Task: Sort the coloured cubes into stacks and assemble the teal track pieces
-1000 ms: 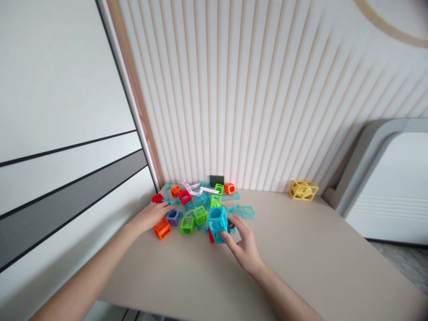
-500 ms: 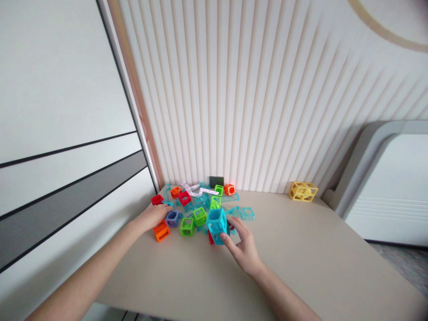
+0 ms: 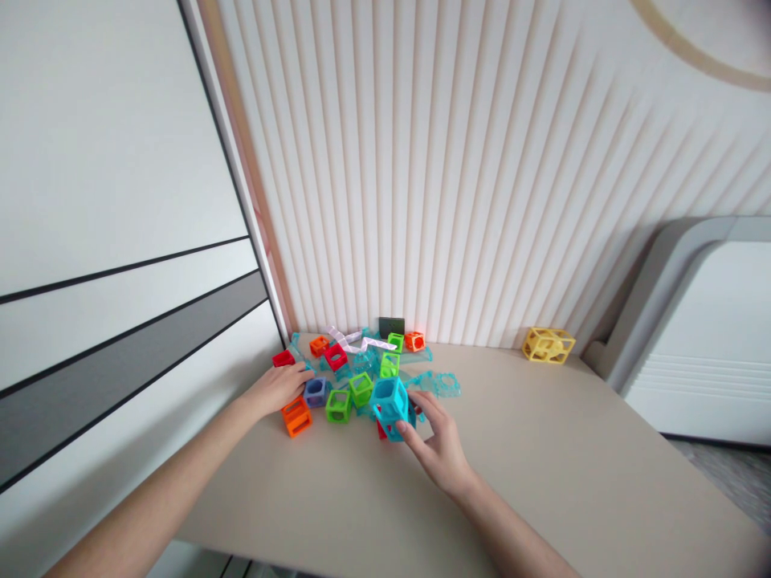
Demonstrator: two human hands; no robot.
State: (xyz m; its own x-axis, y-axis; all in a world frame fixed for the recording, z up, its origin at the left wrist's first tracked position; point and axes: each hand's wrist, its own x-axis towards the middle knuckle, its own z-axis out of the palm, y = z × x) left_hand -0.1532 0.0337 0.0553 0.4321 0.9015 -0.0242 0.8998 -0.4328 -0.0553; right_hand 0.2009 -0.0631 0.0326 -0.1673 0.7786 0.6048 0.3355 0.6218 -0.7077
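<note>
The right hand (image 3: 442, 449) grasps a turquoise block (image 3: 389, 408) between thumb and fingers at the near edge of the pile on the bench (image 3: 511, 466); the block lies just left of that hand, its longer axis roughly upright. The left hand (image 3: 279, 390) is well apart to the left, beyond two green blocks (image 3: 349, 397), reaching beside a purple block (image 3: 316, 392); whether it grips anything, I cannot tell.

Cyan piece (image 3: 390, 411), yellow frame (image 3: 548, 347)
</note>
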